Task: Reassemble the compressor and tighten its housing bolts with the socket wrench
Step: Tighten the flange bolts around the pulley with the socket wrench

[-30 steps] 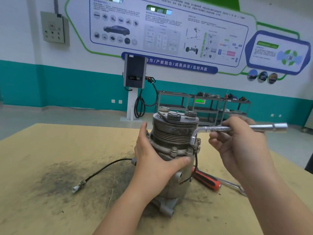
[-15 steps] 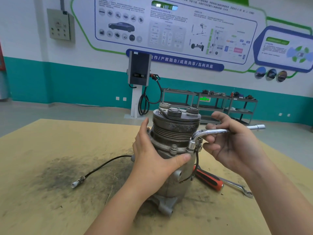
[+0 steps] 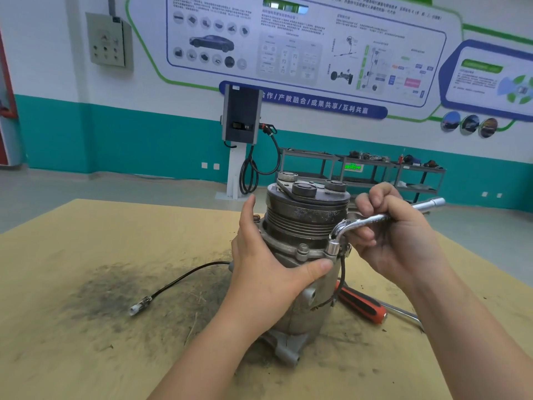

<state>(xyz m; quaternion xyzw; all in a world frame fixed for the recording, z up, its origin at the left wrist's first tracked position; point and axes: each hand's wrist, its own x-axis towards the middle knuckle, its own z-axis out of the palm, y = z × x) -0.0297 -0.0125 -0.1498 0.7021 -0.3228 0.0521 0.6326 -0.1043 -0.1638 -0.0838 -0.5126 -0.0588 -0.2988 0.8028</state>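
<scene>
Left hand (image 3: 259, 272) steadying compressor (image 3: 305, 226), right hand (image 3: 401, 238) gripping socket wrench (image 3: 372, 220)

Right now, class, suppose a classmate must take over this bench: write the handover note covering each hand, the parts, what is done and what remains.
Left hand: wrapped round the compressor, steadying it upright on the table.
Right hand: grips the wrench, its socket seated down on a flange bolt.
Done: housing looks assembled; another bolt sits in the flange. How tight any bolt is cannot be told.
Left: finish this bolt, then go round the others.
Screwdriver lies on the table right of the compressor.
</scene>
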